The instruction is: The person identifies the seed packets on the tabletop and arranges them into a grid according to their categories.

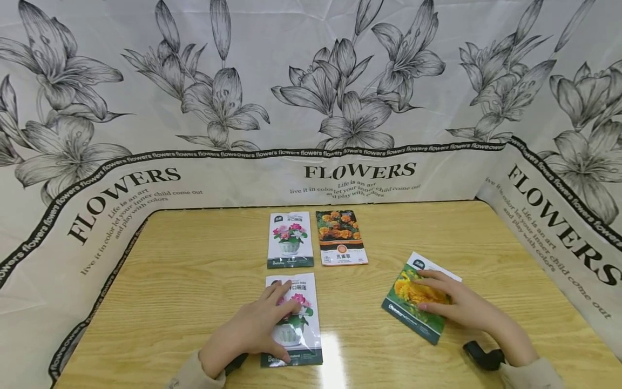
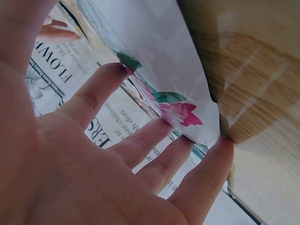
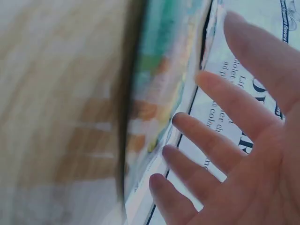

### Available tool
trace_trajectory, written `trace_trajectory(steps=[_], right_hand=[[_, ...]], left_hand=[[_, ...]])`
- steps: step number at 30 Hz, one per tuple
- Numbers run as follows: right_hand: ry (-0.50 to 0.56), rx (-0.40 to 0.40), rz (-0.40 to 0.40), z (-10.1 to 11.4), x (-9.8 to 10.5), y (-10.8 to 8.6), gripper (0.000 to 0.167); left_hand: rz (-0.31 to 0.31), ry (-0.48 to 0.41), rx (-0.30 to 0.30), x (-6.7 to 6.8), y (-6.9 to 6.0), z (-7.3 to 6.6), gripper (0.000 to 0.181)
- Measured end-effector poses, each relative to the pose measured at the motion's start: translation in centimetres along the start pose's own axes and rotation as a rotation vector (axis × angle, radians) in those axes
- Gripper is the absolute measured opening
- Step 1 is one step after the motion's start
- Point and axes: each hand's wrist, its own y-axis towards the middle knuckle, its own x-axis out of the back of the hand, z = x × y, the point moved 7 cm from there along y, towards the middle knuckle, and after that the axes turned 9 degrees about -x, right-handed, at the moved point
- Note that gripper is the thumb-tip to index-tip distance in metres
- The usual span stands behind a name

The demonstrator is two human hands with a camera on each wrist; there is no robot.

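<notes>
Spread over the front white seed packet point(image 1: 308, 335), printed with pink flowers in a pot, is my left hand point(image 1: 259, 324). In the left wrist view, its fingertips touch the pink-flower packet point(image 2: 154, 61) without curling round it. My right hand point(image 1: 466, 308) hovers over or lightly touches a slanted seed packet point(image 1: 413, 319) with yellow flowers; contact is hard to tell. The right wrist view shows straight, spread fingers point(image 3: 206, 136) beside the blurred yellow-flower packet point(image 3: 154, 79).
Behind, a second pink-flower packet point(image 1: 290, 243) lies beside an orange-flower packet point(image 1: 342, 237). All lie on a wooden table point(image 1: 194, 259). A white flower-printed cloth point(image 1: 243, 183) rises along the table's back and sides. Dark wrist devices show below both hands.
</notes>
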Motion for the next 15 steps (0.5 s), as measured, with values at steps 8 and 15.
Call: trace_trajectory(steps=[8, 15], right_hand=[[0.052, -0.147, -0.024, 1.0, 0.1, 0.0, 0.079], [-0.032, -0.331, 0.011, 0.9, -1.2, 0.7, 0.097]], left_hand=[[0.001, 0.005, -0.003, -0.1, 0.1, 0.1, 0.076], [-0.003, 0.004, -0.001, -0.1, 0.0, 0.2, 0.074]])
